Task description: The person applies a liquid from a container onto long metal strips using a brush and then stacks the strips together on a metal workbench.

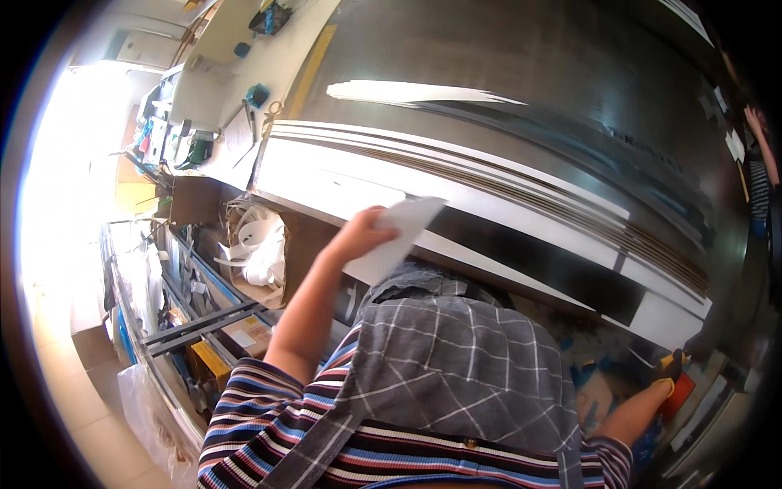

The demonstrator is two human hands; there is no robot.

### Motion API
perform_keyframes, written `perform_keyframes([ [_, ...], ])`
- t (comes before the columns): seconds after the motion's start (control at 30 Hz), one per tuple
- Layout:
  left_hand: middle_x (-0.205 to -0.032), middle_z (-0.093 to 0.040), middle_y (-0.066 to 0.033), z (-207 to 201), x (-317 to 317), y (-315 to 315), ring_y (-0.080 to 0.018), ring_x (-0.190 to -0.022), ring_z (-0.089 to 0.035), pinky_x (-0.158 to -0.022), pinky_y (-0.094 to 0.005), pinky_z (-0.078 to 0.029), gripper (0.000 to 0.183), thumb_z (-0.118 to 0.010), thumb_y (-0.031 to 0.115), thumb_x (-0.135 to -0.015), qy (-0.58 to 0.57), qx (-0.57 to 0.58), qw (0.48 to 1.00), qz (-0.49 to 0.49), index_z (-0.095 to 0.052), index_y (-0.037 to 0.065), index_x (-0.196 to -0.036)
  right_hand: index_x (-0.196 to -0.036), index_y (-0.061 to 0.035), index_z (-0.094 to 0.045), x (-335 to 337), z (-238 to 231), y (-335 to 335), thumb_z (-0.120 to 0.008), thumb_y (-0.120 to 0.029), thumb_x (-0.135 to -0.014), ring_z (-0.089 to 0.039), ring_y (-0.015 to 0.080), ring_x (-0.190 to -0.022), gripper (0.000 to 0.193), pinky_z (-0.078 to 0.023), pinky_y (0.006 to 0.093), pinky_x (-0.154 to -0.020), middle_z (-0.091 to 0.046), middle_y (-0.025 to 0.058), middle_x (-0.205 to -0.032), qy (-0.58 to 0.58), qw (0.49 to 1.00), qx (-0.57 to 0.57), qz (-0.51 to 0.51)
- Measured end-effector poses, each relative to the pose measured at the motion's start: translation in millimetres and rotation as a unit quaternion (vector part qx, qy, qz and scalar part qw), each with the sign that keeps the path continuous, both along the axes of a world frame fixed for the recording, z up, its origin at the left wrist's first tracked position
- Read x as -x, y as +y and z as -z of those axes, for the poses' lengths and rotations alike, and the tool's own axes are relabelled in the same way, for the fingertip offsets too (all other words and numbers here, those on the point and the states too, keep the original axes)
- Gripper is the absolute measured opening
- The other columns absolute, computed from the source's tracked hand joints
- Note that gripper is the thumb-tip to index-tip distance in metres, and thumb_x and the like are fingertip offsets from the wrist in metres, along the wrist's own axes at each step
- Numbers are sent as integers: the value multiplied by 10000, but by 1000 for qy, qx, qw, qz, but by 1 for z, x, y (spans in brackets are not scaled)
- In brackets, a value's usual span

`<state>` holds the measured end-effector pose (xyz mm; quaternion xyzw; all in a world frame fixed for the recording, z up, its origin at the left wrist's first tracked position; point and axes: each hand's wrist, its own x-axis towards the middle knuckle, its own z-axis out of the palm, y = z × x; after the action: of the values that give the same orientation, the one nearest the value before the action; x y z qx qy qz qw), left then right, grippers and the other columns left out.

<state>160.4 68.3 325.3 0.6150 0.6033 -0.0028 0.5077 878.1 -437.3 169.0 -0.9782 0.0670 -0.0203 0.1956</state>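
Note:
My left hand point(362, 234), bare, is closed on the edge of a thin white sheet point(399, 236), its thumb on the top side. The sheet slants over the front edge of the worktable, slightly blurred, close to my checked apron point(456, 342). Off to the far right, low beside the table, my right hand point(671, 368) wears a dark glove with yellow at the cuff. Next to it is an orange-red flat thing point(678, 397). The right fingers are too small and dark to make out.
Long white strips point(489, 220) and brown-edged ones lie along the dark worktable point(521, 49). A cardboard box of white scraps point(259, 244) stands left of my arm, above a metal rack point(195, 326). Scissors point(274, 107) lie on the side counter. Another person's arm point(759, 126) shows at far right.

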Motion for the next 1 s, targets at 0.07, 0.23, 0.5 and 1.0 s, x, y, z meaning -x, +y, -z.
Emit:
perform_keyframes([
  [0.07, -937, -696, -134, 9, 9, 15, -218, -856, -644, -802, -350, -511, 363, -742, 211, -799, -6, 10, 999, 46, -670, -15, -1074, -1253, -51, -537, 50, -9, -2, -648, -239, -866, -581, 268, -993, 444, -472, 388, -869, -603, 160, -1169, -6, 998, -60, 16],
  [0.23, -856, -723, -139, 13, 237, 75, -217, -770, -687, -736, -346, -539, 332, -756, 176, -708, 50, 17, 998, -30, -718, -43, -954, -1204, -52, -572, 219, 2, 36, -665, -162, -860, -620, 241, -901, 372, -507, 364, -803, -638, 147, -1101, 3, 963, -269, 12],
  [0.5, -1339, -545, -178, 59, 520, 113, -341, -1228, -527, -1009, -431, -450, 634, -801, 240, -647, 440, -59, 896, 3, -611, 71, -1227, -1101, -59, -581, 554, -63, 263, -669, -163, -900, -632, 159, -749, 243, -506, 304, -682, -681, 62, -875, 177, 913, -309, -199],
  [1.0, -1326, -541, -180, 54, 450, 38, -369, -1218, -510, -1035, -427, -413, 366, -702, 123, -783, 91, -206, 974, -32, -634, 50, -1136, -1053, -26, -523, 905, -175, 634, -626, -283, -832, -649, 427, -884, 354, -522, 494, -783, -670, 242, -923, 311, 680, -74, -660],
])
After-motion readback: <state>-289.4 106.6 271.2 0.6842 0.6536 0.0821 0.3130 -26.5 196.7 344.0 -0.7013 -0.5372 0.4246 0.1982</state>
